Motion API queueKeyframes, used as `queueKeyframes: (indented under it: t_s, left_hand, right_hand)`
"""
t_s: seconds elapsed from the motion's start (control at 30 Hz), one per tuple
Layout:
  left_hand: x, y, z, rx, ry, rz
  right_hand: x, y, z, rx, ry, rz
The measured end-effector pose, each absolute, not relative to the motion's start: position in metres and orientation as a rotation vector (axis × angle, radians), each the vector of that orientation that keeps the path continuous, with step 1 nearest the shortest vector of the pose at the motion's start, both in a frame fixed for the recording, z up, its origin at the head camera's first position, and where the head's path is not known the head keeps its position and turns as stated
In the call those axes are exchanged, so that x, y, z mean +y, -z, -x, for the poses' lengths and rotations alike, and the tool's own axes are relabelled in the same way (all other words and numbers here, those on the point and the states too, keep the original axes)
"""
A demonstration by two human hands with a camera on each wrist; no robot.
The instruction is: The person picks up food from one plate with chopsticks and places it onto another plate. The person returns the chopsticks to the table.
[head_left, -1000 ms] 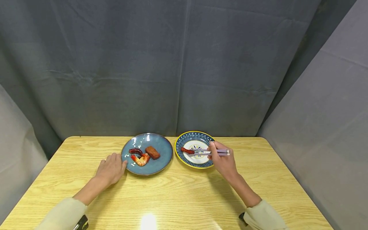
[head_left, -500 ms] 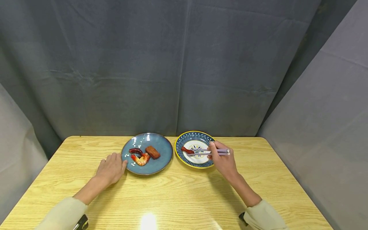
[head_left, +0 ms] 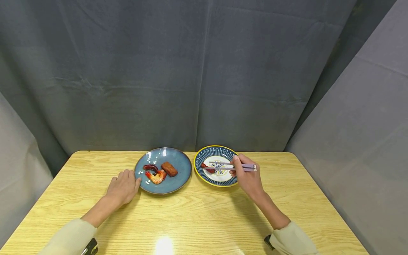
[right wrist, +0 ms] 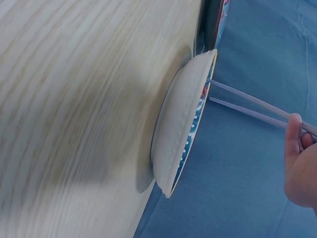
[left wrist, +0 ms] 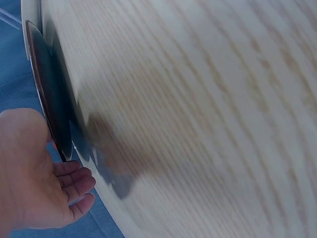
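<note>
My right hand (head_left: 248, 177) holds a pair of lilac chopsticks (head_left: 229, 168) over a patterned shallow bowl (head_left: 198, 172) with a yellow rim. The chopstick tips stand apart, as the right wrist view also shows. Under the lower one lies a reddish piece of food (head_left: 208, 170), partly hidden by it. My left hand (head_left: 122, 186) is at the left edge of a blue plate (head_left: 180, 180), its thumb over the rim and its fingers bent down outside it, as the left wrist view shows. A shrimp (head_left: 156, 177), a brown oblong piece (head_left: 169, 169) and a dark red curved piece (head_left: 150, 168) lie on that plate.
Both dishes stand side by side near the far edge of a wooden table (head_left: 191, 219). Dark grey cloth (head_left: 143, 88) hangs just behind it, with paler cloth at both sides. Small white marks (head_left: 149, 158) show on the blue plate's left part.
The chopsticks have spread apart and shifted slightly, letting go of the reddish piece, which lies in the patterned bowl. My left hand and the blue plate have stayed put.
</note>
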State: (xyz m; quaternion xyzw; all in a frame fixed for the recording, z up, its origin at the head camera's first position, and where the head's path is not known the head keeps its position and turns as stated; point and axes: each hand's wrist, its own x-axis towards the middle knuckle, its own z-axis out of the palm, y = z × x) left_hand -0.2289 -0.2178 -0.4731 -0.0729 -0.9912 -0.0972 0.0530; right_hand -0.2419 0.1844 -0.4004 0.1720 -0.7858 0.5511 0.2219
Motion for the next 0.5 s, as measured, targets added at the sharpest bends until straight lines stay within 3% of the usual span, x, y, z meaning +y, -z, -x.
queueKeyframes:
  t_s: [0.17, 0.5]
  left_hand:
    - [-0.218, 0.473, 0.229, -3.014, 0.292, 0.218]
    - [-0.217, 0.473, 0.229, -3.006, 0.293, 0.214]
  right_hand:
    - [0.175, 0.386, 0.232, -2.169, -1.588, -0.480]
    - [0.166, 0.400, 0.249, -2.182, -1.705, -0.436]
